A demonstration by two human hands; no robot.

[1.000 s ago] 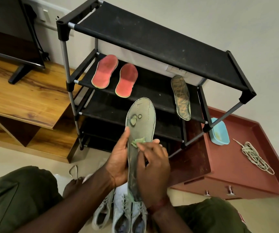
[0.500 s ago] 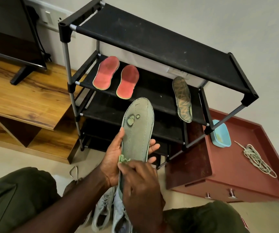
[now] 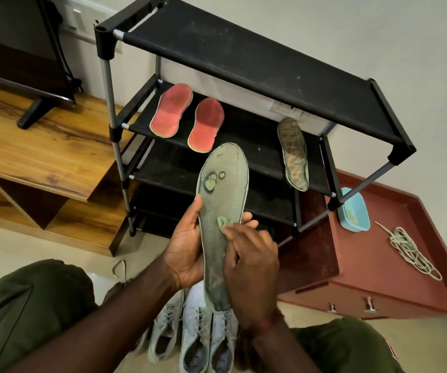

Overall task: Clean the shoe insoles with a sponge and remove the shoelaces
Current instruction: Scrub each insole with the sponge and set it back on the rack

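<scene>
Rack (image 3: 244, 63) is standing against the wall, carrying two red insoles (image 3: 171, 111) and a patterned insole (image 3: 293, 154) on one shelf, while a cabinet (image 3: 378, 278) beside it is bearing a tub (image 3: 353, 211) and loose laces (image 3: 410, 254). Shoes (image 3: 198, 335) are lying on the floor between the person's knees. Just above them the grey insole (image 3: 225, 179) is being held upright: the left grip (image 3: 184, 251) is clasping its middle from behind, thumb on one edge, fingertips showing past the other. The right grip (image 3: 252, 267) is pinching a small green sponge (image 3: 221, 221) and pressing it on the insole's face. The grey insole is looking light, thin and floppy, so it is probably needing backing right behind the rubbed spot, and softer strokes over the worn patches near the toe.
</scene>
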